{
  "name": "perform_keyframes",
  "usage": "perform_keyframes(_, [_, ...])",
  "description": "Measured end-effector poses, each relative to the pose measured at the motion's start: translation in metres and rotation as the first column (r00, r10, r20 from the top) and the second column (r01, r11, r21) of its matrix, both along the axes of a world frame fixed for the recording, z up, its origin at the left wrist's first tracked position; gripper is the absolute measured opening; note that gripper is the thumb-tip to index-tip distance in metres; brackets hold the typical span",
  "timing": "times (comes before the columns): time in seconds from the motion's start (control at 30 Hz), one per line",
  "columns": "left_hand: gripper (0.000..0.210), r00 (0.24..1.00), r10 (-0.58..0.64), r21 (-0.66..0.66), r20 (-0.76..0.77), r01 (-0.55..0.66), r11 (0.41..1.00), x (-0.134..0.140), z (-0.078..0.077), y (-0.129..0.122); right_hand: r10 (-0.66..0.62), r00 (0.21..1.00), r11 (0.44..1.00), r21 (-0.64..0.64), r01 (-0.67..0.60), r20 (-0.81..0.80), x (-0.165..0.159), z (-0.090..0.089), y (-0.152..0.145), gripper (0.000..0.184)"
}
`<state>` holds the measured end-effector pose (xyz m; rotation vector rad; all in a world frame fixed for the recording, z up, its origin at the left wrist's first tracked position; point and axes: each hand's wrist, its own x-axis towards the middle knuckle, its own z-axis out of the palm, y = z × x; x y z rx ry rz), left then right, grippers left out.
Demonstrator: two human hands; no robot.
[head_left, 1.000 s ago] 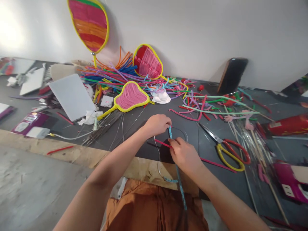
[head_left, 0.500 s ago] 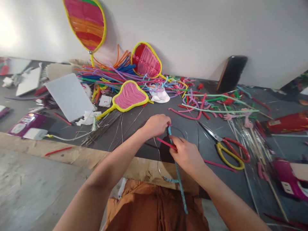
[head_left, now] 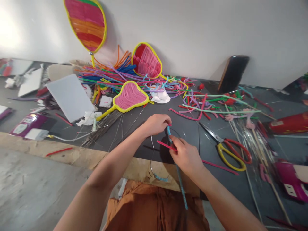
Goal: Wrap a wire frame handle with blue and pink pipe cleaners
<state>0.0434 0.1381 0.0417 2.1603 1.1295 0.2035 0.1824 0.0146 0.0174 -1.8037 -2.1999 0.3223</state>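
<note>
Head view: a pale wall (head_left: 192,32) rises behind a dark table (head_left: 183,125), whose near edge is bordered by brown sheeting (head_left: 138,168). Rust-brown clothing (head_left: 154,205) fills the bottom middle, cut off by the frame.

The right hand (head_left: 185,155) is closed around a blue strip (head_left: 169,131) and a pink strip (head_left: 166,145); the left hand (head_left: 156,124) pinches the blue strip's top end, its fingertips partly hidden. Both strips are over the table's near side. A blue length (head_left: 182,186) hangs below the right hand and a pink length (head_left: 220,167) lies past the wrist; the hand covers where each might join, so I can't tell if they are continuous.

Yellow rims enclose three fan-shaped pieces: the largest (head_left: 88,25), striped pink, orange and red, is cut off at the top; a red-and-pink one (head_left: 147,61) leans on the wall; a plain pink one (head_left: 131,96) lies nearer. A white panel (head_left: 71,97) covers part of the clutter. Left of the fans sits a purple socket block (head_left: 27,124); at right, a red object (head_left: 292,123) runs out of frame. A phone (head_left: 233,74) leans on the wall. Open scissors (head_left: 231,154) lie beyond the right wrist. Smallest, a thin wire (head_left: 152,149) curves below the left hand.
</note>
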Motion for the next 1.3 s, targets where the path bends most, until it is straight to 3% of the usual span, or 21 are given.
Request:
perform_keyframes(0.1, [0.026, 0.997, 0.054, -0.063, 0.051, -0.050, 0.997, 0.000, -0.002, 0.002, -0.025, 0.999, 0.999, 0.023, 0.026, -0.034, -0.001, 0.001, 0.000, 0.041])
perform_keyframes(0.17, [0.025, 0.984, 0.125, -0.187, 0.128, -0.100, 0.977, 0.000, -0.006, 0.003, -0.057, 0.996, 0.997, 0.052, 0.060, -0.063, -0.001, 0.002, 0.001, 0.038])
perform_keyframes(0.3, [0.021, 0.902, 0.321, -0.454, 0.289, -0.166, 0.875, 0.004, -0.012, 0.001, -0.093, 0.990, 0.992, 0.079, 0.101, -0.103, 0.000, 0.006, 0.004, 0.035])
perform_keyframes(0.47, [0.016, 0.826, 0.457, -0.611, 0.330, -0.182, 0.771, 0.009, -0.009, -0.002, -0.104, 0.984, 0.994, 0.023, 0.108, -0.147, -0.003, 0.007, 0.004, 0.034])
perform_keyframes(0.8, [0.006, 0.852, 0.441, -0.717, 0.281, -0.119, 0.687, 0.003, -0.007, 0.002, -0.091, 0.977, 0.996, -0.017, 0.089, -0.191, -0.002, 0.002, 0.001, 0.033])
perform_keyframes(0.97, [0.008, 0.873, 0.393, -0.709, 0.290, -0.080, 0.701, 0.001, -0.010, 0.005, -0.084, 0.979, 0.996, -0.034, 0.079, -0.184, -0.003, 0.004, 0.000, 0.033])
perform_keyframes(1.13, [0.007, 0.883, 0.373, -0.691, 0.286, -0.079, 0.719, -0.007, -0.014, 0.009, -0.058, 0.978, 0.996, -0.083, 0.042, -0.198, 0.013, 0.020, 0.000, 0.031])
perform_keyframes(1.3, [0.008, 0.891, 0.369, -0.695, 0.263, -0.091, 0.714, -0.009, -0.015, 0.012, -0.111, 0.972, 0.984, -0.159, 0.079, -0.209, 0.046, 0.041, 0.011, 0.029])
